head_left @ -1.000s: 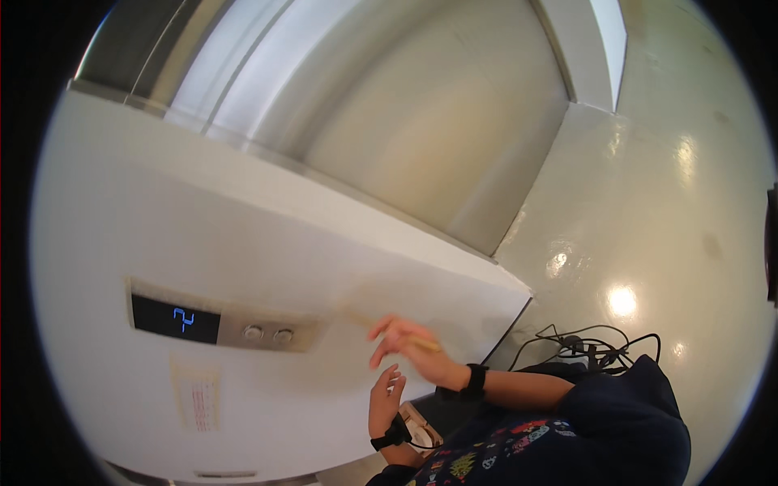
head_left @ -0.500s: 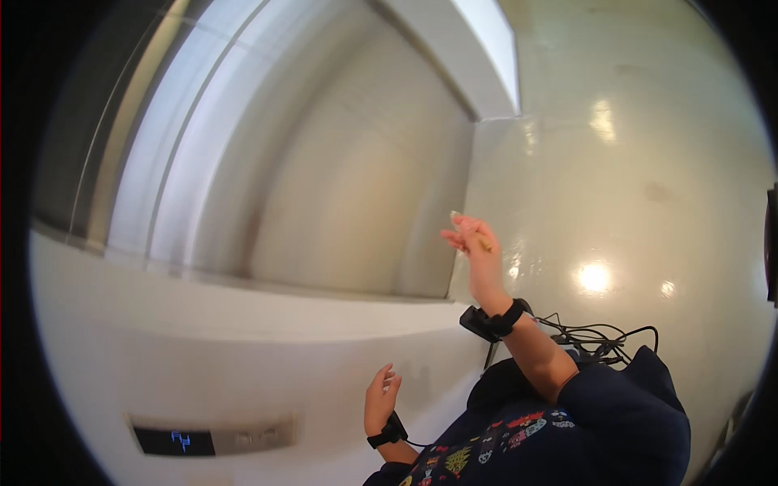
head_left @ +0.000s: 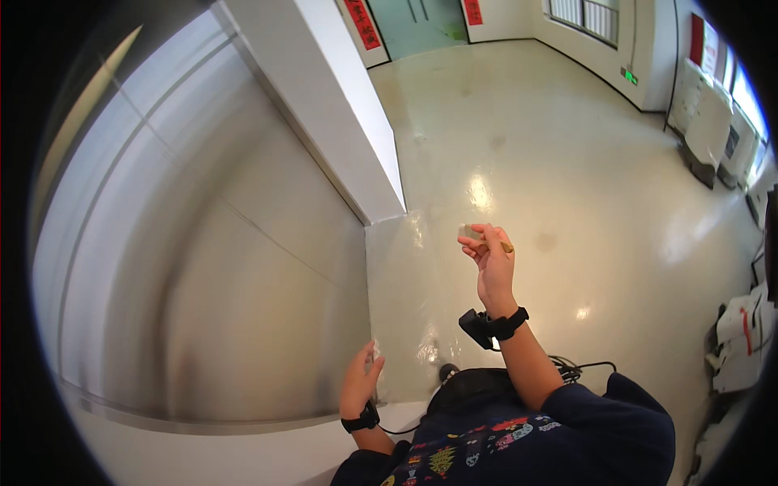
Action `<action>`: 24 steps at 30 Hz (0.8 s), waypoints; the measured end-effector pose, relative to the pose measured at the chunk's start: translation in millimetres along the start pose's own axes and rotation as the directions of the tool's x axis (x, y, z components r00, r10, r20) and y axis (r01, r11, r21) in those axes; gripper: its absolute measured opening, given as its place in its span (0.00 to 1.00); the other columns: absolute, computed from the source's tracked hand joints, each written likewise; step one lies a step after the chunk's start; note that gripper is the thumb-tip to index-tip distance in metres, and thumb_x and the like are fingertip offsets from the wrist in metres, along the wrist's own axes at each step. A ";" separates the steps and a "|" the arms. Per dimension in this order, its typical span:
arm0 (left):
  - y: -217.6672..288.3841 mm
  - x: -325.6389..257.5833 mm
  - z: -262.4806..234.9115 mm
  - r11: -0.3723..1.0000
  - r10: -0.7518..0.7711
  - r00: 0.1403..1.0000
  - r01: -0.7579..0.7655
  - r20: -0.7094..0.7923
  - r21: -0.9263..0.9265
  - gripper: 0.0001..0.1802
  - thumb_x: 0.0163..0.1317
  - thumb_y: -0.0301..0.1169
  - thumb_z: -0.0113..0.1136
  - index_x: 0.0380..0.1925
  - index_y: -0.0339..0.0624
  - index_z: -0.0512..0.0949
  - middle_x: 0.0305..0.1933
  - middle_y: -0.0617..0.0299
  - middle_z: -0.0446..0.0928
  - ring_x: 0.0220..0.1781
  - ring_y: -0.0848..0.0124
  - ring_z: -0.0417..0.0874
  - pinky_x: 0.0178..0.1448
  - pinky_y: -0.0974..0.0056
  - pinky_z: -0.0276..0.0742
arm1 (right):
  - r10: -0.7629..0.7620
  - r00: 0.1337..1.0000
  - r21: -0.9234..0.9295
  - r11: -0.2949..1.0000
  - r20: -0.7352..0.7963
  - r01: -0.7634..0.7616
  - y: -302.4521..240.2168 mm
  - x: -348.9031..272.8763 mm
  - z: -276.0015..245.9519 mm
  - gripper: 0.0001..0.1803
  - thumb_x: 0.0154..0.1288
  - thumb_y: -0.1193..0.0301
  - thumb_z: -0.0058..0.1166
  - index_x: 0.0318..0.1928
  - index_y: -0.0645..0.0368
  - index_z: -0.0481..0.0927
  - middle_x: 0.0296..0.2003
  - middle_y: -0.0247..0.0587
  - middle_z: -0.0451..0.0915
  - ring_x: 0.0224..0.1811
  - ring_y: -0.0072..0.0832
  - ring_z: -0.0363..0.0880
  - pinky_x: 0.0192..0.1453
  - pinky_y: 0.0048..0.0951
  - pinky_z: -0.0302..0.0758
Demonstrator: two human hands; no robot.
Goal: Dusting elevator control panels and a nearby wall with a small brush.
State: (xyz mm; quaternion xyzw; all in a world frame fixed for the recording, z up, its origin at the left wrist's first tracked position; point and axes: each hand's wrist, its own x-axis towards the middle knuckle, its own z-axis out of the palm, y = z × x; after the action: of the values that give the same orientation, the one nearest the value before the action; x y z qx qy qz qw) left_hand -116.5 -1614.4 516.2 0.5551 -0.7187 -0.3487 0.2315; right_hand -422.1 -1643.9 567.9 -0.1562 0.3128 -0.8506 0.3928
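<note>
My right hand [head_left: 492,263] is raised over the floor, its fingers closed on a small, flat, see-through piece [head_left: 468,232] at the fingertips. A short brownish-gold thing [head_left: 507,247] shows against the fingers of the same hand; its kind is unclear. Lower and to the left is my left hand [head_left: 356,385], fingers curled around a pale or clear thing [head_left: 375,352] too small to name. Both wrists wear black straps with small black boxes.
Brushed metal doors [head_left: 251,243] fill the left, bordered by a white wall edge [head_left: 348,113]. Ahead, a shiny floor [head_left: 551,146] leads to glass doors [head_left: 417,28] with red banners beside them. White machines [head_left: 705,121] line the right side. Black cables [head_left: 579,366] hang behind my right arm.
My view has swung toward the open floor, bringing the glass doors and white machines in; the wall panel has left it. Both hands stay raised, and the clear piece shows more plainly.
</note>
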 end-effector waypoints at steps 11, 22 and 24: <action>-32.7 -112.3 -21.1 0.967 -0.139 0.935 0.199 -0.326 0.160 0.23 0.56 0.35 0.58 0.51 0.39 0.70 0.46 0.50 0.75 0.45 0.61 0.75 0.50 0.61 0.69 | 0.126 0.990 0.064 0.989 0.058 -0.130 27.6 -2.0 14.1 0.22 0.68 0.52 0.37 0.40 0.62 0.67 0.49 0.48 0.70 0.41 0.43 0.79 0.45 0.36 0.77; -78.6 -141.5 -26.2 0.912 -0.406 0.812 0.392 -0.419 -0.124 0.23 0.56 0.35 0.57 0.51 0.38 0.70 0.49 0.48 0.73 0.48 0.59 0.75 0.51 0.61 0.69 | 0.245 0.965 0.263 0.929 0.094 -0.261 65.3 40.0 -6.0 0.21 0.67 0.53 0.38 0.42 0.60 0.64 0.49 0.49 0.68 0.47 0.51 0.75 0.49 0.43 0.75; -128.6 -94.7 -11.5 0.928 -0.367 0.826 0.358 -0.429 -0.103 0.22 0.57 0.34 0.57 0.51 0.38 0.70 0.49 0.48 0.73 0.50 0.60 0.74 0.53 0.61 0.68 | 0.205 0.973 0.277 0.934 0.101 -0.226 102.1 67.7 -37.2 0.20 0.68 0.53 0.39 0.42 0.60 0.64 0.48 0.49 0.68 0.47 0.51 0.74 0.49 0.43 0.75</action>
State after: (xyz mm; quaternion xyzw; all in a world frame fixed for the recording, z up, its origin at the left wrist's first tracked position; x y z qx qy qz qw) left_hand -0.1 -1544.4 431.3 0.7436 -0.5258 -0.2578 0.3226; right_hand -426.4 -1731.1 474.3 -0.0922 0.1876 -0.8326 0.5129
